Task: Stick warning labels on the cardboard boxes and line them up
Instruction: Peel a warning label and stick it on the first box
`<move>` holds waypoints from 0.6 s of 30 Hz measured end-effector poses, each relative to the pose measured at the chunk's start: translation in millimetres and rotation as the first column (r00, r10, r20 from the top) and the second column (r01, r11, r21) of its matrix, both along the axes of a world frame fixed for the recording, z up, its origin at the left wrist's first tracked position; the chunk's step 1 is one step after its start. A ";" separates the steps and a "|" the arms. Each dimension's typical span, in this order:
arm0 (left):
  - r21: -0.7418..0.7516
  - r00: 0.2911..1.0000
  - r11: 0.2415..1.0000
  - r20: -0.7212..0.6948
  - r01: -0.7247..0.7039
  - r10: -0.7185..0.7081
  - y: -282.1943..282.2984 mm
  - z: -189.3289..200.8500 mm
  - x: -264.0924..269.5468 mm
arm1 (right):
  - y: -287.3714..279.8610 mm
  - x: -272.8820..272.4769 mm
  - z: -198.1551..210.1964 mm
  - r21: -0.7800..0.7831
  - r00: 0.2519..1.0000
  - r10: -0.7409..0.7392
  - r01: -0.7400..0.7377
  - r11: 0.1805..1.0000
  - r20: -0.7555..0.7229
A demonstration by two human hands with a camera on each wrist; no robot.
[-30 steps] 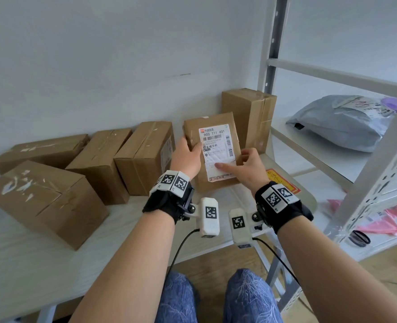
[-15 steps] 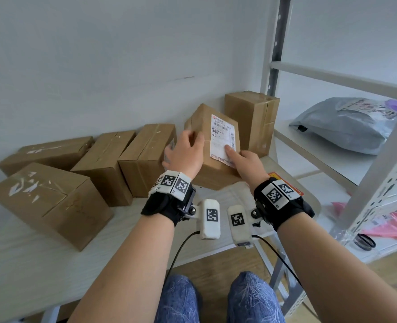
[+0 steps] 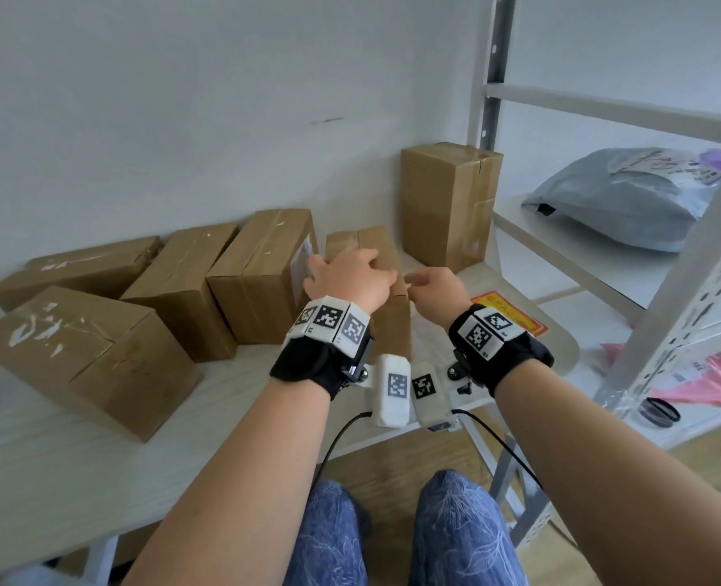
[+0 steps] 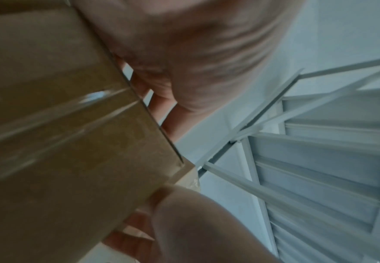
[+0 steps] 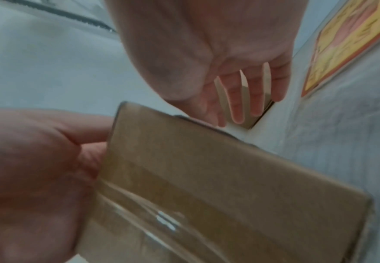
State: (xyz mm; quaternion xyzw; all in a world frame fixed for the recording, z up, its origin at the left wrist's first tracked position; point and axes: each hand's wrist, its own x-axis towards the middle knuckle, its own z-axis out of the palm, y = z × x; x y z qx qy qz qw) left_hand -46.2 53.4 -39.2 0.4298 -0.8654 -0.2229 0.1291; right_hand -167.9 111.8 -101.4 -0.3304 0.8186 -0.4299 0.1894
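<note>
A small cardboard box (image 3: 394, 327) stands on its narrow side at the right end of a row of boxes (image 3: 261, 268), down at the white table (image 3: 223, 399); whether it touches the table I cannot tell. My left hand (image 3: 350, 277) grips its top, fingers and thumb curled over the edges. In the left wrist view the box (image 4: 60, 124) fills the left half under my left hand (image 4: 184, 53). My right hand (image 3: 430, 285) hovers open just right of the box, touching nothing. Its straight fingers (image 5: 238, 106) show above the box (image 5: 206, 178). An orange-yellow warning label (image 3: 506, 315) lies on the table.
Three more boxes (image 3: 181, 289) lie along the wall, with a larger one (image 3: 84, 357) in front. An upright box (image 3: 447, 200) stands in the far corner. A metal shelf rack (image 3: 494, 120) at right holds a grey mailer bag (image 3: 621, 196), pink bags (image 3: 709, 374) and a black ring (image 3: 659, 410).
Both hands held the small box up with its shipping label facing me. The box has been turned and lowered beside the row, and my right hand has let go.
</note>
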 end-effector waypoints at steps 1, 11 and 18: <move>-0.016 0.999 1.000 0.033 0.008 -0.007 4.3 0.9 -3.9 | 5.2 -1.1 1.0 -0.026 0.999 -0.033 0.033 0.999 0.008; -0.109 0.957 0.978 -0.216 0.176 -0.196 49.6 1.5 -40.8 | 74.9 -61.5 -7.3 0.206 0.893 -0.436 0.450 0.869 -0.114; -0.038 0.966 0.968 -0.063 0.248 -0.250 72.8 -10.8 -66.0 | 90.5 -68.6 -25.9 0.518 0.916 -0.313 0.400 0.756 -0.250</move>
